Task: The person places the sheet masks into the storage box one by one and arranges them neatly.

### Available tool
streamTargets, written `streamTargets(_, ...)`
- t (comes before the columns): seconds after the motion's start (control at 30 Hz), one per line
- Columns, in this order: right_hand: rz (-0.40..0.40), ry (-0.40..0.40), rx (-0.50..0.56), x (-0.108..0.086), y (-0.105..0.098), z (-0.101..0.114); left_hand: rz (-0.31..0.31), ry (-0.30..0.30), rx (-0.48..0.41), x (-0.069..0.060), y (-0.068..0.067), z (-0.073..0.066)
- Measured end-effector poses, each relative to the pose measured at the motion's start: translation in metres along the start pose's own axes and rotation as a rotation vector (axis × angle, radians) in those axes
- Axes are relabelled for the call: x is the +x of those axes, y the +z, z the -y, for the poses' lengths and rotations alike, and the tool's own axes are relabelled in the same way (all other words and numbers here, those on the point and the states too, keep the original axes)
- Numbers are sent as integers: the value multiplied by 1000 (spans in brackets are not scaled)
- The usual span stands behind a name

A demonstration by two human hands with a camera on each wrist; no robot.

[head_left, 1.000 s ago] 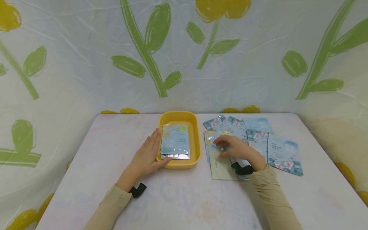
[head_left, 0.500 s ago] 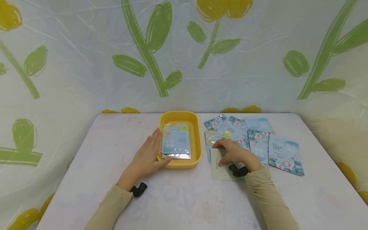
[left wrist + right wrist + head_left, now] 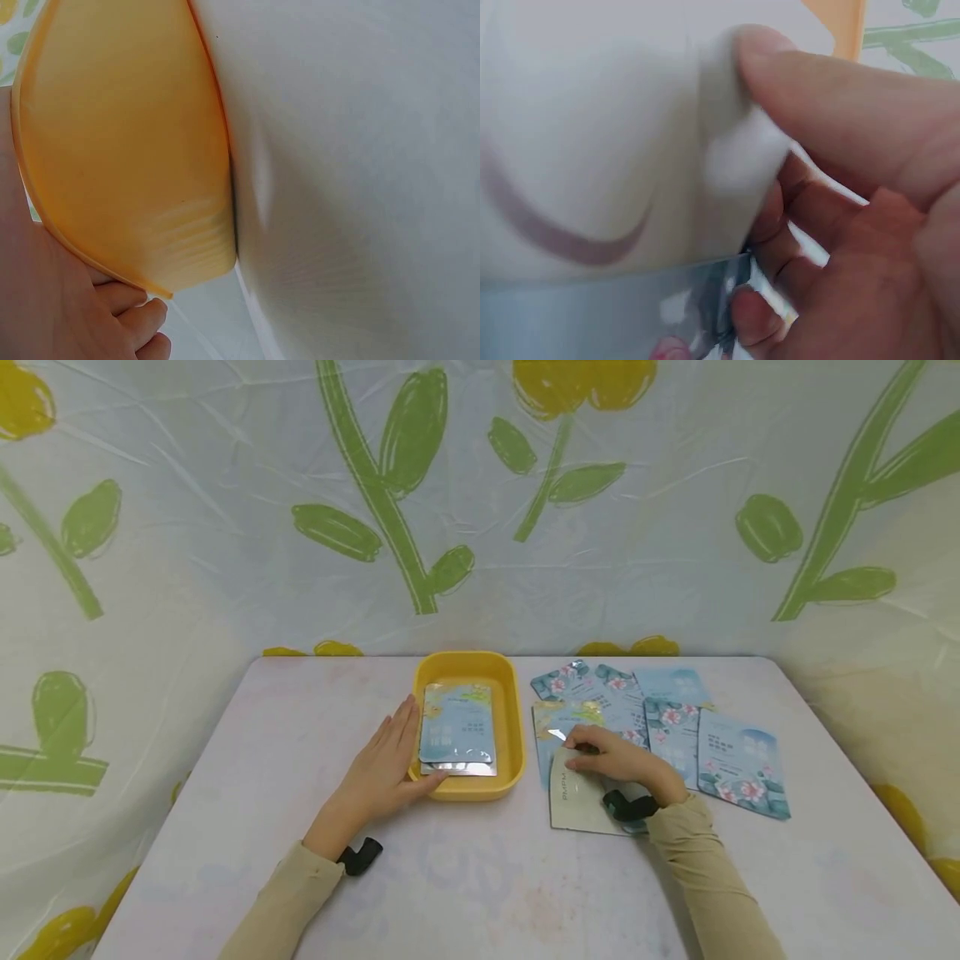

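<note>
At the left of the head view, a beige left sleeve [image 3: 281, 897] is slanting up from the bottom edge over a pale tabletop [image 3: 465, 893]. The left hand [image 3: 378, 772] is gripping nothing; its fingers are lying straight along the left side of a yellow tray [image 3: 515, 727], and its thumb is reaching over the near rim. The left wrist view is showing that hand touching the rim. The tray is standing just left of the frame's middle and is holding a pale blue sachet [image 3: 457, 727], with a silvery edge [image 3: 468, 769] peeking out below it.

Right of the middle, a blue sachet with yellow flowers [image 3: 549, 739] is lying partly under a cream sachet [image 3: 581, 806], whose upper edge is bending up. The right hand [image 3: 622, 758] is pinching that upper edge; in the right wrist view its thumb is pressing on the pale face while fingers are curling behind.

Farther right, floral sachets [image 3: 672, 735] are overlapping toward the upper right of the tabletop, a plain blue sachet [image 3: 670, 678] among them, and a larger-looking floral sachet [image 3: 744, 764] is lying askew at the right end, nearest the tabletop's right edge.
</note>
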State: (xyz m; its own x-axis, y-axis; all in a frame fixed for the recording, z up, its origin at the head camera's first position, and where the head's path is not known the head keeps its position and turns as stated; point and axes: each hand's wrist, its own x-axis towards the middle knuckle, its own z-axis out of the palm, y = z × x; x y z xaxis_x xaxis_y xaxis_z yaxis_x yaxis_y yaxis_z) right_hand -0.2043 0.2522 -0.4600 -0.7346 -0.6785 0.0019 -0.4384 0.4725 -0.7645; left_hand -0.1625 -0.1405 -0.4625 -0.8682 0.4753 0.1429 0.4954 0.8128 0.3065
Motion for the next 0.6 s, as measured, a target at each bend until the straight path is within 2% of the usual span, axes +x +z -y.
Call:
streamTargets(0.17,-106,98,-28,1,0,4,8,-9,2,0,-1,0)
streamTargets(0.23,-169,106,-44,2,-1,7,9,-11,1,-1,-1,0)
streamTargets(0.43,-378,52,-54,2,-2,12,-5,0,1,-1,-2,0)
streamTargets(0.6,-578,-69,-22,2,-4,17,6,-8,-6,-1,-2,0)
